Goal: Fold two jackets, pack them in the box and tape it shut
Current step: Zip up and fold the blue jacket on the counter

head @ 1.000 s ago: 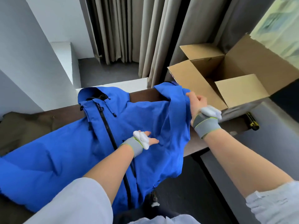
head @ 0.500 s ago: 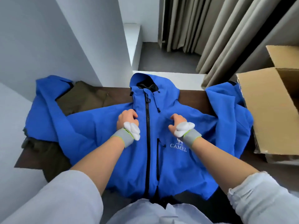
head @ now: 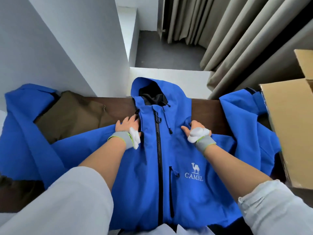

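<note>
Head view: left grip [head: 127, 126] wide, flat on smooth blue jacket [head: 186, 150]; right grip [head: 194, 131], I cannot tell. Crumpled olive jacket [head: 71, 119] left, cardboard box [head: 288, 124] right.

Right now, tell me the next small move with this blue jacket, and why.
Probably fold the sleeve beside the cardboard box across the chest: the blue jacket lies front-up, zipped, sleeves spread, with left hand and right hand at its shoulders.
</note>
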Action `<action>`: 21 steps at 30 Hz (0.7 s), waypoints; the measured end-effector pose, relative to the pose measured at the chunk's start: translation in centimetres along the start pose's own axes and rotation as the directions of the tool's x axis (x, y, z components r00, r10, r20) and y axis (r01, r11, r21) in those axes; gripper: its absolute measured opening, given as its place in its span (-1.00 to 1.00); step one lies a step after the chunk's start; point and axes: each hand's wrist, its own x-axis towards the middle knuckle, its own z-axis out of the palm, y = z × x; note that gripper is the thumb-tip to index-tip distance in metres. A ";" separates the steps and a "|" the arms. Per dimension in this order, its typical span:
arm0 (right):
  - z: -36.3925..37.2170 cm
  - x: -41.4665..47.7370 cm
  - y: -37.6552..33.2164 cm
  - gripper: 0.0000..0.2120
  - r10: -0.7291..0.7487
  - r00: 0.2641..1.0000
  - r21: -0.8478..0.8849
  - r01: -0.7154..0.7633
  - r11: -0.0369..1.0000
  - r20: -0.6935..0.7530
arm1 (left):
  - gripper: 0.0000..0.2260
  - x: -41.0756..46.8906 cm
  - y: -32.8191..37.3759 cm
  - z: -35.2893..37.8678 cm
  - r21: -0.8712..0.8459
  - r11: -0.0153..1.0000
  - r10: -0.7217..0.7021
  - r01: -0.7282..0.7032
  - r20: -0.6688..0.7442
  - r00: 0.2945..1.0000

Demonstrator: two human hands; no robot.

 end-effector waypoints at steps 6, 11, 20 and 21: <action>-2.0 1.6 -1.0 -0.75 -0.086 0.960 -0.009 0.086 0.996 -0.268 | -0.79 0.5 -0.7 -2.3 -0.086 0.991 0.084 -0.103 -0.200 0.976; -4.5 4.0 -1.3 -0.67 -0.096 0.920 -0.096 0.064 0.993 -0.380 | -0.67 3.2 -4.9 -6.6 -0.152 0.982 0.065 -0.113 -0.290 0.955; -3.6 5.9 -0.1 -0.55 0.005 1.000 0.012 -0.005 1.000 0.023 | -0.66 6.5 -3.4 -4.0 -0.395 0.901 -0.216 0.181 -0.044 0.975; -3.7 5.7 -0.5 -0.51 0.004 0.997 0.011 -0.005 1.000 0.081 | -0.62 6.7 -2.3 -4.5 -0.434 0.886 -0.206 0.162 -0.055 0.977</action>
